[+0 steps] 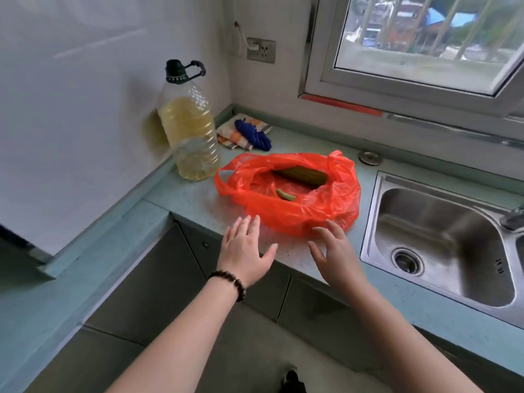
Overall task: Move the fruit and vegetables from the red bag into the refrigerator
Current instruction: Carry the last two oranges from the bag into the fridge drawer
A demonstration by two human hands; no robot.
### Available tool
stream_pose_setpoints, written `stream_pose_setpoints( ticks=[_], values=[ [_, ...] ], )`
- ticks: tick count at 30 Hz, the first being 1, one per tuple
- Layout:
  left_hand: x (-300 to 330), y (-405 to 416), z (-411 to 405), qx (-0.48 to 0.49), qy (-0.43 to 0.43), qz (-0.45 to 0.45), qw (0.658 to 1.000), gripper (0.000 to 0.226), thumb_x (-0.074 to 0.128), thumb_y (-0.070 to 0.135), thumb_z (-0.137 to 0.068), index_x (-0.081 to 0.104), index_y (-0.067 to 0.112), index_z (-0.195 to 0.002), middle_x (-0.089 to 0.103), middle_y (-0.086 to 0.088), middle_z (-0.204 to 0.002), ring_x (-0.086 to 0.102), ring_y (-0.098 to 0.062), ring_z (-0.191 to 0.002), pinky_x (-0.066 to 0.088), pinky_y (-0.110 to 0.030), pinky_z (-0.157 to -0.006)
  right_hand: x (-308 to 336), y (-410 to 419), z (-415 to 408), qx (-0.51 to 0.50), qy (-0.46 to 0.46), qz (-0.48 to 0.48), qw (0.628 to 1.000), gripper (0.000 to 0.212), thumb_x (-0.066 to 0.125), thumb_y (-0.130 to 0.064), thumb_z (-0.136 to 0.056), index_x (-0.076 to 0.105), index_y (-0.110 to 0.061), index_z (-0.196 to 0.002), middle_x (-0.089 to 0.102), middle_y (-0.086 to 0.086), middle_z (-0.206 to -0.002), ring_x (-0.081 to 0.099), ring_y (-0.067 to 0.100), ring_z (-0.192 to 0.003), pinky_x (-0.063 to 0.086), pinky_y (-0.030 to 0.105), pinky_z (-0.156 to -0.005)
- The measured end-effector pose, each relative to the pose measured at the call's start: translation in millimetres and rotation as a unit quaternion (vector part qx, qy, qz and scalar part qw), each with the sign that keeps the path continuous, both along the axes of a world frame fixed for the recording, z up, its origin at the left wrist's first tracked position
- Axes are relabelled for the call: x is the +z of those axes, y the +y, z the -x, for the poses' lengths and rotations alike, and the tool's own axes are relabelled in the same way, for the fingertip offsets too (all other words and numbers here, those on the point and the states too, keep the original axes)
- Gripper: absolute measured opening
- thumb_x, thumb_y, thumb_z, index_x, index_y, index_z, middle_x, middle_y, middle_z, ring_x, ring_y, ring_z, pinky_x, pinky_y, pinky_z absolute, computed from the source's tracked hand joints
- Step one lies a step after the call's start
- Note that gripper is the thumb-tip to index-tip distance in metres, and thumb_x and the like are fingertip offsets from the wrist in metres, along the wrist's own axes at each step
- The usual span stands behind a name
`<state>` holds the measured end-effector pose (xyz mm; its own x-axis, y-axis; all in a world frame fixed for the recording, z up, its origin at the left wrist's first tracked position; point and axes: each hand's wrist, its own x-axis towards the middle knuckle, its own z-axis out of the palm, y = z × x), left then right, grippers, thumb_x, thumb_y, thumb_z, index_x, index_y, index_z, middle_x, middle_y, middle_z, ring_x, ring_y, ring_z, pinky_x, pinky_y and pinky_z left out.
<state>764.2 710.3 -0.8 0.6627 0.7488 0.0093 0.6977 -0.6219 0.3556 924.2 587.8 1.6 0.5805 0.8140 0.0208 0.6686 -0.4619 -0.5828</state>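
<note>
Single head view, close above the counter (198,202), angled forward and down toward its back corner (wide-angle, edges bowed); window upper right.

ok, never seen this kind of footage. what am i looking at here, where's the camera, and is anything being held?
There is no robot here. A person wears one wide-angle camera on the head, looking forward and down, so the two bare arms reaching in from below are their own.

The left hand, with a bead bracelet at the wrist, and the right hand are both open and hold nothing. They hover at the near edge of a red bag on the kitchen counter.

The bag lies open. Inside are a long green vegetable and a smaller green piece.

Left of the bag stands an oil bottle, behind it lies a cloth, and to the right is a steel sink. No refrigerator is clearly in view.
</note>
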Motion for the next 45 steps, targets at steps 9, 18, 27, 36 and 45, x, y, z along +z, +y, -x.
stream_pose_setpoints(
  ticks=[9,18,27,36,45],
  values=[
    [-19.3,78.0,-92.7,-0.080,0.019,-0.038,0.996,0.087,0.042,0.067,-0.084,0.015,0.017,-0.149,0.019,-0.002,-0.156,0.010,-0.020,-0.145,0.009,-0.039,-0.119,-2.6,70.0,-115.9,0.072,-0.120,0.059,0.988,0.086,0.075,-0.043,-0.072,0.031,-0.024,-0.143,0.019,0.007,-0.156,0.012,0.025,-0.145,0.018,0.042,-0.117],
    [-55.8,102.2,-155.8,-0.183,0.102,0.031,0.977,0.090,0.051,0.068,-0.078,0.023,0.019,-0.147,0.035,0.001,-0.149,0.030,-0.016,-0.137,0.019,-0.036,-0.115,-49.8,127.1,-166.8,0.228,-0.170,0.282,0.916,0.107,0.071,-0.062,-0.062,0.013,-0.034,-0.147,0.030,0.003,-0.150,0.019,0.026,-0.141,0.010,0.049,-0.116],
    [-60.7,81.4,-172.8,-0.236,-0.037,-0.024,0.971,0.025,0.057,0.018,-0.081,0.064,0.016,-0.104,0.067,0.000,-0.094,0.062,-0.023,-0.088,0.049,-0.036,-0.077,-57.3,95.5,-173.1,0.143,-0.170,0.085,0.971,0.049,0.076,-0.033,-0.068,0.063,-0.020,-0.114,0.064,0.008,-0.102,0.060,0.033,-0.090,0.053,0.041,-0.072],
    [-58.0,47.3,-209.2,-0.340,-0.129,-0.048,0.930,0.020,0.061,0.019,-0.080,0.067,0.016,-0.099,0.067,0.001,-0.096,0.060,-0.020,-0.088,0.050,-0.031,-0.074,-61.0,32.0,-173.7,-0.074,-0.152,0.024,0.985,0.011,0.071,-0.011,-0.074,0.065,-0.009,-0.084,0.063,0.007,-0.079,0.059,0.032,-0.076,0.046,0.033,-0.059],
    [-70.2,32.5,-199.2,-0.381,-0.151,-0.058,0.910,0.033,0.049,0.036,-0.085,0.066,0.017,-0.106,0.065,-0.002,-0.113,0.056,-0.022,-0.108,0.046,-0.037,-0.091,-66.3,3.2,-147.4,-0.163,-0.051,0.066,0.983,0.041,0.049,-0.031,-0.078,0.061,-0.010,-0.111,0.059,0.010,-0.107,0.054,0.029,-0.104,0.045,0.037,-0.089]
  ],
)
